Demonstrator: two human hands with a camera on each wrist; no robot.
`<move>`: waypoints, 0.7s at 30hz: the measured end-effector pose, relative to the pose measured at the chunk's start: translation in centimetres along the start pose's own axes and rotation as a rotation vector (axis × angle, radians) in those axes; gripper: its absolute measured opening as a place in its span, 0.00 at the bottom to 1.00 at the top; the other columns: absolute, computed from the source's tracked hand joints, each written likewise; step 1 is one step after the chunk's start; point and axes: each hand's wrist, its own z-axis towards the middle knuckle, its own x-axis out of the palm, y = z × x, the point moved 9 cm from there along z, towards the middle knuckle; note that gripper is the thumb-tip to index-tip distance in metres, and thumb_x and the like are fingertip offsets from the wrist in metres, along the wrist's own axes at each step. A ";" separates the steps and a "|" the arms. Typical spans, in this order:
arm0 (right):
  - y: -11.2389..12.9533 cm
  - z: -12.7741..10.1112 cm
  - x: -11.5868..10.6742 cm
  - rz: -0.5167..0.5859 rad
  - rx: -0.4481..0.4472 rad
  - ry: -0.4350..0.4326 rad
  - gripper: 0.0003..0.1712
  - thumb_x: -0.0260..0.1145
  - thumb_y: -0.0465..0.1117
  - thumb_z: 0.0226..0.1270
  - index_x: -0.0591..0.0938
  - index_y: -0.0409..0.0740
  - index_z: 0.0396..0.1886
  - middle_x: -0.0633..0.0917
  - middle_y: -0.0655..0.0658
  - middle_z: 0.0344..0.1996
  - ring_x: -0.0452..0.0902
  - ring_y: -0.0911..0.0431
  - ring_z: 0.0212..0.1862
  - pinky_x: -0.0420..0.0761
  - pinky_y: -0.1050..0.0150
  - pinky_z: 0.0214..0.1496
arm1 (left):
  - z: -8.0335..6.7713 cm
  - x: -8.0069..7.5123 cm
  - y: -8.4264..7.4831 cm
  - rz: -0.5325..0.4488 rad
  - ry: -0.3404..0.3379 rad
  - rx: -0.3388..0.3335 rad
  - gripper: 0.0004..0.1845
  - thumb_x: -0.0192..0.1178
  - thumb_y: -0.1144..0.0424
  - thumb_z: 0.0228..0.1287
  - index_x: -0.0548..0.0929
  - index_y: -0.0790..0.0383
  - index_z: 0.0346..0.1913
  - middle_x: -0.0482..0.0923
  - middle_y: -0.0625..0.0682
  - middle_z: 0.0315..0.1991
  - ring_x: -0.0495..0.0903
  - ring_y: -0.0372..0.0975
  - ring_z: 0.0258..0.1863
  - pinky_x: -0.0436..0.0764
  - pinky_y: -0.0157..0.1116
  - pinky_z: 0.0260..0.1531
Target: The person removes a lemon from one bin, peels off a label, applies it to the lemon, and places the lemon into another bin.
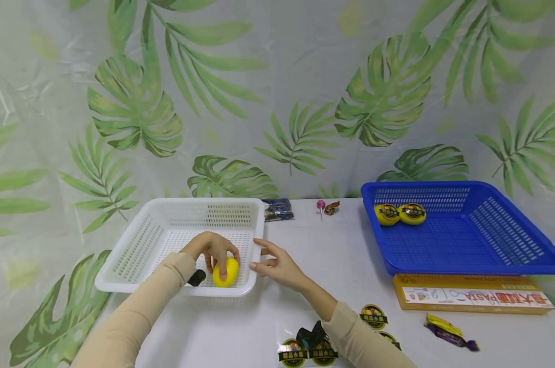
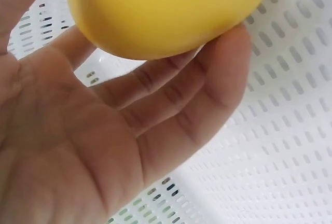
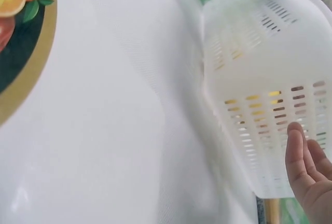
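Note:
Inside the white basket (image 1: 134,283), my left hand (image 1: 218,249) grips a smooth, oval yellow fruit (image 1: 230,272) near the front right corner. In the left wrist view the fingers curl under the yellow fruit (image 2: 166,11), whose top is cut off. A small black thing (image 1: 196,277) lies in the basket beside it, partly behind my sleeve. At the basket's right rim, my right hand (image 1: 281,265) touches the edge with its fingers and thumb spread apart. The right wrist view shows this hand (image 3: 308,177) with fairly straight fingers by the basket's outer wall (image 3: 249,151).
A blue basket (image 1: 447,268) holds two labelled yellow fruits (image 1: 412,213), with a pasta box (image 1: 472,295) before it. Round fruit stickers (image 1: 374,317), a dark object (image 1: 311,336) and a wrapped candy (image 1: 449,331) lie in front. Behind are a lollipop (image 1: 320,205) and a dark packet (image 1: 279,209).

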 end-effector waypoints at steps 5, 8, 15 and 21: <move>0.6 -0.2 0.0 -0.006 0.011 -0.003 0.36 0.61 0.29 0.63 0.59 0.32 0.69 0.71 0.27 0.52 0.82 0.45 0.35 0.80 0.46 0.41 | -0.1 -0.6 0.1 0.046 -0.051 -0.011 0.27 0.75 0.70 0.40 0.72 0.56 0.42 0.74 0.56 0.37 0.76 0.44 0.26 0.80 0.36 0.27; 0.6 -0.2 0.1 -0.009 0.013 -0.002 0.36 0.61 0.30 0.63 0.59 0.32 0.69 0.71 0.27 0.52 0.82 0.43 0.35 0.80 0.46 0.41 | -0.2 -1.0 0.1 0.056 -0.081 -0.015 0.27 0.76 0.70 0.38 0.70 0.57 0.40 0.73 0.55 0.37 0.76 0.44 0.26 0.81 0.36 0.27; 0.6 -0.3 0.3 0.006 0.018 0.007 0.36 0.61 0.30 0.64 0.58 0.33 0.70 0.72 0.28 0.50 0.80 0.34 0.38 0.79 0.43 0.42 | -1.8 -2.0 -0.9 -0.021 -0.189 0.115 0.29 0.74 0.72 0.41 0.75 0.61 0.50 0.73 0.56 0.44 0.77 0.44 0.37 0.82 0.40 0.32; 0.8 -0.5 0.1 -0.002 0.021 0.018 0.36 0.60 0.31 0.65 0.58 0.34 0.70 0.72 0.28 0.51 0.82 0.42 0.40 0.80 0.46 0.43 | -5.5 -4.2 -2.8 -0.094 -0.376 0.335 0.30 0.71 0.69 0.44 0.74 0.67 0.54 0.74 0.60 0.46 0.76 0.46 0.38 0.82 0.40 0.33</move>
